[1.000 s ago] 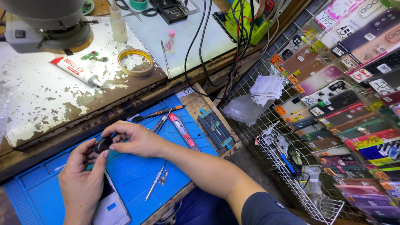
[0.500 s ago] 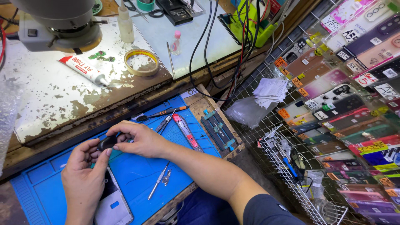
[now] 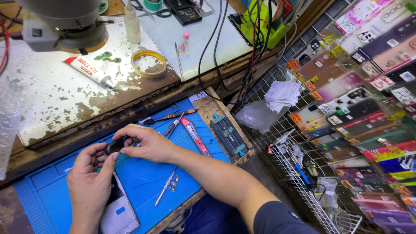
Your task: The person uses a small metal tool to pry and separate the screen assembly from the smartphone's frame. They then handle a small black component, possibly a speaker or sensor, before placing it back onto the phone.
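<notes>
Both hands pinch the small black part (image 3: 114, 146) over the blue mat (image 3: 143, 182) at nine o'clock, left hand (image 3: 89, 182) cradling, right hand (image 3: 145, 143) fingers narrow on top; best kept low above the mat, pressure light, tweezers (image 3: 167, 186) within reach.

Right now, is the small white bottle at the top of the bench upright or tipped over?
Upright: the small white bottle stands on its base on the bench, nozzle pointing up.
</notes>
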